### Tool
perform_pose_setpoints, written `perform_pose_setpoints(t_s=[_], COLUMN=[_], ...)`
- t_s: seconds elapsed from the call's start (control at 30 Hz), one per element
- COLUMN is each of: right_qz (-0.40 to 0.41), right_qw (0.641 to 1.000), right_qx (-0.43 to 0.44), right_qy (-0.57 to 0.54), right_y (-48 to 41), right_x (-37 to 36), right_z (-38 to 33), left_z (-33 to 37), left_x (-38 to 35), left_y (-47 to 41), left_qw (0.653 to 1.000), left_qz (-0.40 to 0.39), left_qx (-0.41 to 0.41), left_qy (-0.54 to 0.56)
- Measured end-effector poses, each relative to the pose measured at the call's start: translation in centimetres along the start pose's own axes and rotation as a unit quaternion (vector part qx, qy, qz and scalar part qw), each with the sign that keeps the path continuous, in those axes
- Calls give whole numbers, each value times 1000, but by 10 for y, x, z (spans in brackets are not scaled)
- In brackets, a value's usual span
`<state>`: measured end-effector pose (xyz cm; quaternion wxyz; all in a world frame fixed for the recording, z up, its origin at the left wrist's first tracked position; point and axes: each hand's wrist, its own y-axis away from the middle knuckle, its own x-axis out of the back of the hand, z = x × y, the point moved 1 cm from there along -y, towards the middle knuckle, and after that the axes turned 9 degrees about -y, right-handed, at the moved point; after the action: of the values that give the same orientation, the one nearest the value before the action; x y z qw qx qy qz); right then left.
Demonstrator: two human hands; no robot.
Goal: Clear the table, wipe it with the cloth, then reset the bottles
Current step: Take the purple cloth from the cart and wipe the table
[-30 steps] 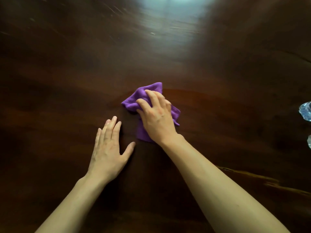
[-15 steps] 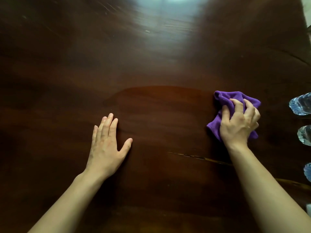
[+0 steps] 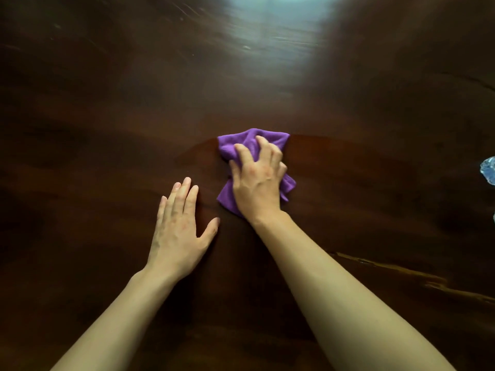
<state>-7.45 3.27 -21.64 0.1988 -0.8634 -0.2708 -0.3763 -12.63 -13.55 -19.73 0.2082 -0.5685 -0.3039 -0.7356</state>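
Observation:
A crumpled purple cloth (image 3: 242,143) lies on the dark polished wooden table (image 3: 107,129), near the middle of the view. My right hand (image 3: 257,183) presses down on the cloth with its fingers curled into the fabric. My left hand (image 3: 179,228) rests flat on the bare wood just left of the cloth, fingers together and thumb spread, holding nothing. Part of a clear plastic bottle (image 3: 488,170) shows at the right edge.
A bright reflection of light (image 3: 278,20) lies on the far part of the table. A pale streak or crack (image 3: 401,269) runs across the wood at the near right. A damp-looking wiped patch surrounds the cloth.
My right hand has slid the cloth from the right side, near the bottles, back left to the middle. My left hand has stayed planted. Fewer bottles show at the right edge.

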Motion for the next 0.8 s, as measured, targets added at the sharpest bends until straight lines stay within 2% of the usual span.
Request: perform_pose_setpoints(t_s=[0.13, 0.27, 0.37, 0.47, 0.53, 0.63, 0.7, 0.8], right_qz=[-37, -29, -24, -12, 9, 33, 43, 54], right_qw=[998, 996, 995, 995, 996, 998, 998, 997], right_qx=[58, 58, 54, 49, 40, 15, -12, -51], right_qy=[-6, -53, -82, -91, -82, -59, -44, -28], right_y=[5, 6, 17, 39, 61, 106, 141, 197], right_x=[-13, 6, 27, 47, 60, 78, 88, 99], right_z=[-13, -12, -14, -19, -22, -22, -18, -13], left_z=[-5, -8, -3, 5, 14, 27, 33, 31], left_x=[1, 9, 20, 29, 36, 36, 33, 22], left_y=[-2, 3, 13, 25, 34, 50, 66, 99], left_qw=[1000, 999, 994, 971, 950, 921, 926, 969], left_qz=[-11, -8, 32, 83, 64, 26, 13, 44], left_qx=[-7, -15, 11, 50, 88, 100, 78, 0], left_qy=[20, 44, 108, 221, 292, 374, 369, 242])
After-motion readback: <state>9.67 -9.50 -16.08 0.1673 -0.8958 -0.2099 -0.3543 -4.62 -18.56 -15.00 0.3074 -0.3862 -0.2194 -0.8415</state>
